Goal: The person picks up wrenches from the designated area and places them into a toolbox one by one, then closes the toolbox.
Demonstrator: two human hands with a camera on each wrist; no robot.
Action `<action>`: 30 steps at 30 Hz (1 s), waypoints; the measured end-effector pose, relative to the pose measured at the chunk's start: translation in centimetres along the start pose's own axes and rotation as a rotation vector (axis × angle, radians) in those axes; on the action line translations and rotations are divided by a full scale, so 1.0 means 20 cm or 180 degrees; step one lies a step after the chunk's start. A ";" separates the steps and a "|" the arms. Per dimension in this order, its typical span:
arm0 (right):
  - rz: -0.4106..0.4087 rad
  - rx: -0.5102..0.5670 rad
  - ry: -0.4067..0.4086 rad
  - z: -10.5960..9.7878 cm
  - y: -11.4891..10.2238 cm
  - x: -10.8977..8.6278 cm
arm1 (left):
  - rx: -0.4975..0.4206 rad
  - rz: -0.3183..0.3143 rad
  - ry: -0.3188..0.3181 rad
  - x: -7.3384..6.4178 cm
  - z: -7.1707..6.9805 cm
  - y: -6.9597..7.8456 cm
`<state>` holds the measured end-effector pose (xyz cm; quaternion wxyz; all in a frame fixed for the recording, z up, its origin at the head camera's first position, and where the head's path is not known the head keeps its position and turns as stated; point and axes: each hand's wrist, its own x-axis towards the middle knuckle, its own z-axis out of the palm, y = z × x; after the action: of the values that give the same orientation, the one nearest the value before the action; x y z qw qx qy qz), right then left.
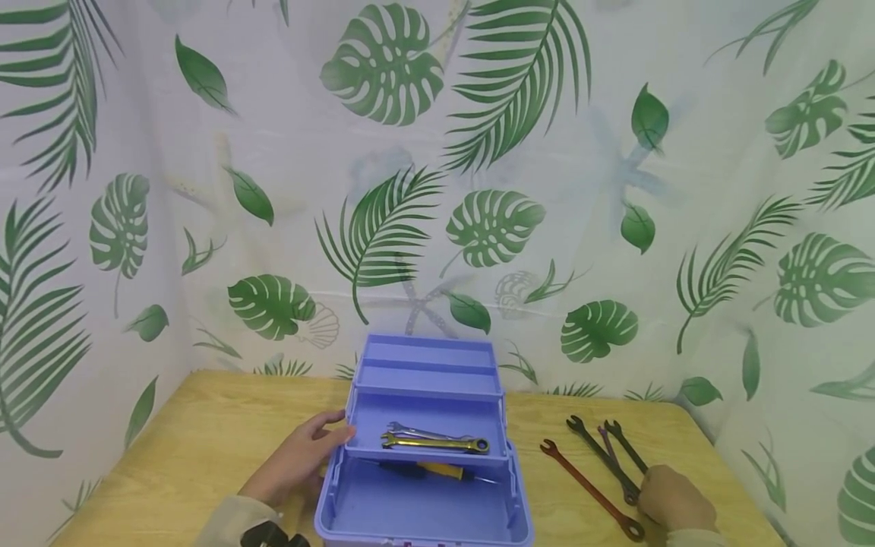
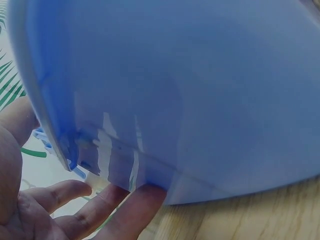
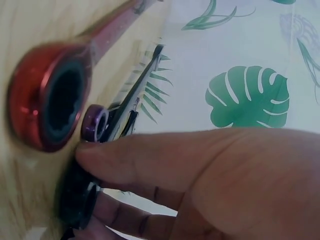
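Head view: Gripping the left side of an open blue toolbox [image 1: 410, 513] on a wooden table [image 1: 232, 410] with the left hand [image 1: 297, 456], thumb at the edge of the middle tray [image 1: 376, 410]; pinching a dark wrench [image 1: 627, 447] to the right with the right hand [image 1: 673, 497]. Close by on the wood, a second dark wrench [image 1: 601, 452], a purple wrench [image 1: 608, 442] between the pair, and a red wrench [image 1: 591, 488] nearest the box. On the tray, a silver wrench [image 1: 424, 433] and a gold wrench [image 1: 437, 442]; below, partly under it, a yellow-and-black screwdriver [image 1: 440, 469]. Best to raise the held wrench straight up, without dragging neighbours along.

Left wrist view: Touching the box's outer wall with the fingertips, thumb across the edge, in a seemingly light hold. Enough, by appearances, to steady; wiser not to tug, for fear of shifting the tiers.

Right wrist view: Clasping the ring end of that dark wrench between thumb and fingers, purple ring just beside the thumb. Advisable to firm the pinch before lifting and to clear the purple shaft.
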<state>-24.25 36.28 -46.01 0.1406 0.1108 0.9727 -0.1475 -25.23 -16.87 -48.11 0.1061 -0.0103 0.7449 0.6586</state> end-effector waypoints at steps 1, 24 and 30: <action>-0.0022 -0.0014 0.0002 0.00 0.00 0.00 | -0.0001 -0.0006 -0.0004 0.00 0.00 0.00; -0.0463 0.0386 0.0387 -0.04 -0.22 -0.07 | -0.0019 -0.0012 0.0012 -0.01 -0.01 0.00; -0.0308 0.0347 0.0557 -0.07 -0.21 -0.09 | 0.0062 -0.0029 0.0056 -0.01 0.00 0.01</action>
<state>-24.03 32.47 -43.12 0.0416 0.0836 0.9760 -0.1965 -25.14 -16.87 -47.81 0.1026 -0.0185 0.7521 0.6507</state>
